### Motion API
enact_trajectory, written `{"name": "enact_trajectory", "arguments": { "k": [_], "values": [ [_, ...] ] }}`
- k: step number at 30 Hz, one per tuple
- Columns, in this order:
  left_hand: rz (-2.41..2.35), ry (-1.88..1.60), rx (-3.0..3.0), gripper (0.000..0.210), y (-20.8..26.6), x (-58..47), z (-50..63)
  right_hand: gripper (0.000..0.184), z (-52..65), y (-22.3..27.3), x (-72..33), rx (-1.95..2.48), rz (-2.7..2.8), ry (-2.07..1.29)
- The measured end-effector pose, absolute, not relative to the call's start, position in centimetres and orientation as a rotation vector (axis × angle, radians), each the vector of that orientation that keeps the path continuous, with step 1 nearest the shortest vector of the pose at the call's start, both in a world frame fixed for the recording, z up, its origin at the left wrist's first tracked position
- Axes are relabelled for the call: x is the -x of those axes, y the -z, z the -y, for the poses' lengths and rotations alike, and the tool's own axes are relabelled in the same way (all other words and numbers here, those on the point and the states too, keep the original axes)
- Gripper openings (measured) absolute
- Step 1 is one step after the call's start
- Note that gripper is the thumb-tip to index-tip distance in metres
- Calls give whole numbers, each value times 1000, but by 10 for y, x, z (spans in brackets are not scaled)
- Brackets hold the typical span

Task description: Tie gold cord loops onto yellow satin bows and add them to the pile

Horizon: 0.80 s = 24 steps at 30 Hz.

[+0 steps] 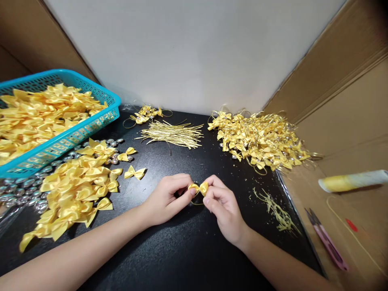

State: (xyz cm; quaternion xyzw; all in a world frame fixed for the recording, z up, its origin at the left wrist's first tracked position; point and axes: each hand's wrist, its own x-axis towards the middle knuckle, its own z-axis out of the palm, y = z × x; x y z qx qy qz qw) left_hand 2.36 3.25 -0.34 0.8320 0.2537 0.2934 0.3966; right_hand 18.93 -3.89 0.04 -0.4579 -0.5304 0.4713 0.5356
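Between my two hands is a yellow satin bow point(198, 188), held just above the black tabletop point(182, 258). My left hand point(171, 198) pinches its left side between thumb and fingers. On the bow's right side, my right hand point(222, 206) is closed with thumb and fingertips. A thin gold cord point(197, 203) curves below the bow between the hands; where its ends go is hidden by my fingers. A single yellow bow point(135, 173) lies left of my left hand. Beyond the hands rests a bundle of cut gold cords point(174, 134).
A blue basket point(117, 101) full of yellow bows stands at left, near loose bows point(79, 182) and shiny beads point(26, 190). Finished-looking bows with cord loops point(257, 139) are heaped at back right. Cord scraps point(277, 212), pink snips point(329, 242) and a roll point(353, 180) lie at right.
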Motion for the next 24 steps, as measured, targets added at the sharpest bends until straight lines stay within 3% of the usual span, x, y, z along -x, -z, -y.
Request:
{"name": "enact_trajectory", "arguments": {
  "k": [24],
  "values": [
    [-660,-940,-2628,17,9,-22,-31,28,40,1,-189,1178,1318,-1019]
  ]
}}
